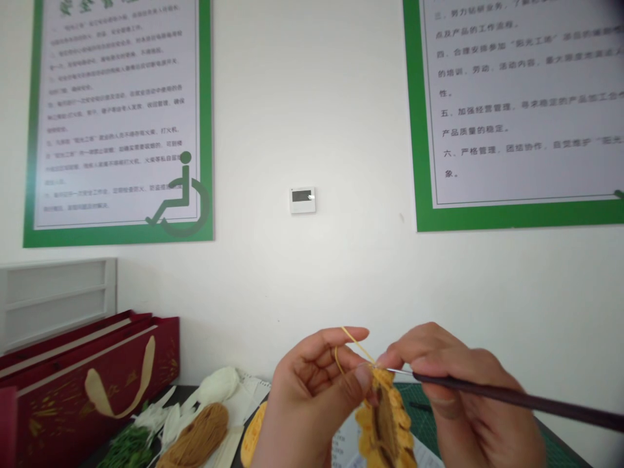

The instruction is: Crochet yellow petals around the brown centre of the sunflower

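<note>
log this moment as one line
left hand: pinching yellow crochet piece | right hand: holding hook | yellow yarn: left hand to piece's top

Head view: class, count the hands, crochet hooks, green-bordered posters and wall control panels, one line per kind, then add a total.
Hands: 2
Crochet hook: 1
Green-bordered posters: 2
Wall control panel: 1
Total: 6

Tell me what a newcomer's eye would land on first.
Probably the big green-bordered posters high on the white wall, one at each side. Next, low and right of centre, the yellow yarn piece in the left hand and the dark-handled hook in the right hand. Then the dark red bag at lower left.
</note>
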A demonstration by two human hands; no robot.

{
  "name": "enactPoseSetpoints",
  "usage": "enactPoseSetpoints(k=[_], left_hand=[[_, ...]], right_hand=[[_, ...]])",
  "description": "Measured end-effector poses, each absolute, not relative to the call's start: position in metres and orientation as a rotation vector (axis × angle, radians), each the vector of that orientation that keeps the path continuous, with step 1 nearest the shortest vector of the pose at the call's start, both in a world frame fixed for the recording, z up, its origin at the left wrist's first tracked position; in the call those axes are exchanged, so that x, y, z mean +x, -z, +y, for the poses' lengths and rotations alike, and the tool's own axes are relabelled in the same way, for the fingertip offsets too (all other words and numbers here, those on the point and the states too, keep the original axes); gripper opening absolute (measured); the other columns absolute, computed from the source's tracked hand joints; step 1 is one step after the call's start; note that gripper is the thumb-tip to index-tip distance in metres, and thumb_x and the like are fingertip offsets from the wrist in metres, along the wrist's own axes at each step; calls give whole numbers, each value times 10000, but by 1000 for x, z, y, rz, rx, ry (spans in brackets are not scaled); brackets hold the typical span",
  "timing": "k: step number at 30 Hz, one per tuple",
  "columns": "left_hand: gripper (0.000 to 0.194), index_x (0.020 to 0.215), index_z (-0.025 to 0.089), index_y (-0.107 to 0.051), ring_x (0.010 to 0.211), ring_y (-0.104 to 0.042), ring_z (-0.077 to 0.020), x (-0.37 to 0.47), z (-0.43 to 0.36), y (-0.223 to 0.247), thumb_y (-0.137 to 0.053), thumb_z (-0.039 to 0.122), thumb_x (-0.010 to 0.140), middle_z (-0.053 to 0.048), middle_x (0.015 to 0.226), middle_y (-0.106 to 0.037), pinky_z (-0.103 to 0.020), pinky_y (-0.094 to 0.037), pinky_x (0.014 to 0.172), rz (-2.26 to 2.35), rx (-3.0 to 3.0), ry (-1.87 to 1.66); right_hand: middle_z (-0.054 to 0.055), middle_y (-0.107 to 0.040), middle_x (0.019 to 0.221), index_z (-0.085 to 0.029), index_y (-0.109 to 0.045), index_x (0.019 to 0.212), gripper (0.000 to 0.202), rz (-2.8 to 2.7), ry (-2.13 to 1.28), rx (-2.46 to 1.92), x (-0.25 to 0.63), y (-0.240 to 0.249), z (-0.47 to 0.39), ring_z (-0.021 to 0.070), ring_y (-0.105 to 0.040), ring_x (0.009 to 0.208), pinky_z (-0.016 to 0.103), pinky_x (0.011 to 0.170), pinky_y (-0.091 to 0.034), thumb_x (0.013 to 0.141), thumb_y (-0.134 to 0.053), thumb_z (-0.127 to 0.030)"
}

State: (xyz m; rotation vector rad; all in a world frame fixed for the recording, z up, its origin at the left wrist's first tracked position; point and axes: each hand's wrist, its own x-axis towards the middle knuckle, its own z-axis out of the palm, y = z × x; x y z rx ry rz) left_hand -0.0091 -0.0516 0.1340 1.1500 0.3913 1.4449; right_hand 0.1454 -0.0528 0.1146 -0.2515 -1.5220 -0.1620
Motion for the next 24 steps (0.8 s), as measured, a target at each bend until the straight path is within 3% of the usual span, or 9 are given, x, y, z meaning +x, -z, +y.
enactPoseSetpoints(k=[5,10,15,19,24], left_hand=[[296,916,170,-853,600,-676,-110,-7,-55,-135,-962,164,641,-11,650,-731,-195,-527,643,412,1143,-1487],[343,925,182,-853,610,-682,-104,-7,-55,-134,-991,184,611,-10,665,-742,-181,-533,638,419,1141,-1501],[361,924,183,-860,599,-677,-110,-8,-53,-134,-1005,213,595,-10,655,-728,-190,-542,627,406,1128,-1495],[390,905,182,-861,593,-666,-104,-7,-57,-136,-1024,205,552,-5,648,-717,-189,-536,618,360,1077,-1433],[450,899,181,-863,584,-639,-84,-3,-62,-139,-1048,213,490,2,623,-712,-181,-532,605,335,1014,-1416]], right_hand=[[104,-800,917,-167,-628,1089,165,-1677,559,-254,153,-126,-58,186,-743,792,362,698,-628,964,-565,-79],[104,-839,861,-168,-650,970,265,-1733,832,-323,160,-131,-64,186,-777,722,350,684,-659,826,-576,42],[74,-859,923,-207,-689,919,169,-1671,820,-297,156,-124,-64,204,-807,794,345,683,-674,901,-634,-48],[36,-843,870,-228,-724,916,183,-1536,838,-296,148,-118,-56,195,-789,734,335,635,-651,887,-684,-52],[50,-746,874,-177,-738,969,133,-1383,643,-145,140,-111,-38,171,-703,724,329,587,-594,903,-670,-83]])
